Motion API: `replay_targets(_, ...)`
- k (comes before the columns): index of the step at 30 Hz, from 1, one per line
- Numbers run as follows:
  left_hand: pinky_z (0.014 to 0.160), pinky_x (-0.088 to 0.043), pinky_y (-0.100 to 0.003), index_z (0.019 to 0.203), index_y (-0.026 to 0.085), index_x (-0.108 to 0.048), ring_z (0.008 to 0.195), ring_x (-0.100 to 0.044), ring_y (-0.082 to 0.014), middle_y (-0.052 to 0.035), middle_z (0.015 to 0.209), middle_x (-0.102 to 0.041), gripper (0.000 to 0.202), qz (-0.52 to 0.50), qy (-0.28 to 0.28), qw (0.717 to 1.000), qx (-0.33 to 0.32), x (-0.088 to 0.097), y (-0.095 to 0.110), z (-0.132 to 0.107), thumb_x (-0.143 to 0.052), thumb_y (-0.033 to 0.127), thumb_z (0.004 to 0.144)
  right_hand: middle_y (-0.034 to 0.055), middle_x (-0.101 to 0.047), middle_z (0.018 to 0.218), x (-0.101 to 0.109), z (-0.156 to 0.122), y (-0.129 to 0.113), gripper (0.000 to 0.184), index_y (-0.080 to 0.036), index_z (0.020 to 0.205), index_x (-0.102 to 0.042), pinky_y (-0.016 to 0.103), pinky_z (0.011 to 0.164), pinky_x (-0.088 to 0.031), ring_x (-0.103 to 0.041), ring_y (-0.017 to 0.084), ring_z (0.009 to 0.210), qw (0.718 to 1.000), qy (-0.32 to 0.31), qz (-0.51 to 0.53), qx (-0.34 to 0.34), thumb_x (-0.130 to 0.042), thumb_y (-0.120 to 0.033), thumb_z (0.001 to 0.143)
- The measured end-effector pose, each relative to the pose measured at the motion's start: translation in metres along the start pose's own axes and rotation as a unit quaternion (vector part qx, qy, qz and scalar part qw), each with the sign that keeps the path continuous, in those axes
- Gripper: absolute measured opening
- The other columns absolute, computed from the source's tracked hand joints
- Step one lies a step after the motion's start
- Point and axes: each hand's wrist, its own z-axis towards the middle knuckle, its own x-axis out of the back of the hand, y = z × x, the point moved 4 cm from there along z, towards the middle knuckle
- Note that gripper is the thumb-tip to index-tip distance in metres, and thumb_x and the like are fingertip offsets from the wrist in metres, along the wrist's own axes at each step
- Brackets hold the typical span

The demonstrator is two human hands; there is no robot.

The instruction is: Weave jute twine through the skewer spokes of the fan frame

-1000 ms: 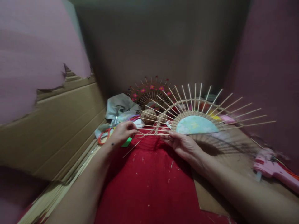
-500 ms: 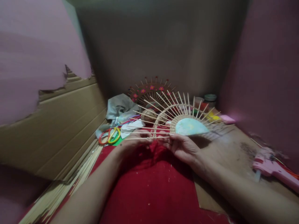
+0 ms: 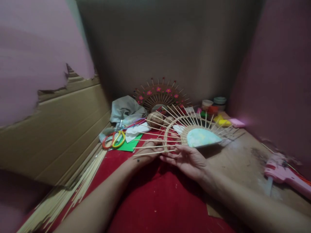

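Both my hands hold a half-round fan-shaped craft piece (image 3: 194, 131) made of thin wooden sticks woven with cord around a pale blue-green centre. It lies nearly flat, low over the red cloth (image 3: 157, 194). My right hand (image 3: 187, 160) is under its near edge with the fingers pinched on the sticks. My left hand (image 3: 145, 153) grips the sticks at the left end, its fingers partly hidden beneath them.
A finished stick fan with pink flowers (image 3: 159, 95) stands against the back wall. Nearby lie twine balls (image 3: 155, 119), scissors (image 3: 113, 139), green paper (image 3: 128, 145), grey cloth (image 3: 125, 111) and small pots (image 3: 215, 103). A pink glue gun (image 3: 283, 173) lies right. Loose sticks (image 3: 73, 194) and cardboard (image 3: 55, 129) lie left.
The craft piece has tipped from upright and facing me down to nearly flat. My left hand moved from the left of it to under its left end.
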Motion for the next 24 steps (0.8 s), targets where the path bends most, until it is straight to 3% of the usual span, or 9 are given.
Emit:
replay_targets(4,0.07,-0.045,-0.028,0.087,0.014,-0.064,0.079,-0.06,-0.0184,-0.0085,0.087,-0.065,0.028,-0.024,-0.093,0.995,-0.018,-0.006,0.008,-0.003,-0.069,0.029,0.064,0.0147,-0.067,0.079,0.002,-0.001,0.003,0.008,-0.009,0.065,-0.062,0.049,0.085,-0.044,-0.062,0.028,0.086,1.0,0.016,0.012,0.007,-0.057,-0.004,0.069)
replay_targets(6,0.067,-0.045,-0.027,0.084,0.012,-0.063,0.072,-0.06,-0.0163,-0.0087,0.083,-0.065,0.03,-0.05,-0.109,0.993,-0.012,-0.005,0.012,-0.003,-0.072,0.028,0.061,0.0148,-0.067,0.077,0.002,-0.002,0.004,0.009,-0.008,0.064,-0.062,0.047,0.085,-0.045,-0.063,0.027,0.083,0.999,0.023,0.02,0.012,-0.056,-0.003,0.07)
replay_targets(11,0.055,-0.042,-0.025,0.083,0.009,-0.065,0.059,-0.056,-0.0127,-0.0081,0.074,-0.065,0.029,-0.025,-0.053,0.997,0.043,0.002,0.005,-0.001,-0.072,0.026,0.06,0.0167,-0.066,0.077,-0.001,-0.003,0.011,0.008,-0.001,0.07,-0.064,0.04,0.085,-0.047,-0.063,0.022,0.078,0.999,0.044,0.007,-0.006,-0.055,0.0,0.069)
replay_targets(16,0.061,-0.044,-0.027,0.094,0.011,-0.065,0.069,-0.06,-0.0166,-0.0108,0.088,-0.066,0.037,-0.025,-0.063,0.997,0.049,-0.003,-0.001,0.001,-0.07,0.028,0.062,0.0128,-0.067,0.075,-0.001,-0.004,0.014,0.007,-0.004,0.072,-0.064,0.041,0.082,-0.047,-0.064,0.021,0.071,0.998,0.054,-0.009,-0.011,-0.062,-0.003,0.066)
replay_targets(24,0.059,-0.043,-0.026,0.092,0.013,-0.066,0.071,-0.06,-0.0187,-0.0073,0.079,-0.067,0.037,0.034,-0.03,0.998,0.043,-0.003,0.002,-0.002,-0.068,0.035,0.062,0.0104,-0.067,0.074,0.001,-0.003,0.014,0.009,-0.006,0.074,-0.064,0.041,0.082,-0.046,-0.064,0.021,0.072,0.999,0.046,-0.027,-0.01,-0.065,-0.006,0.066)
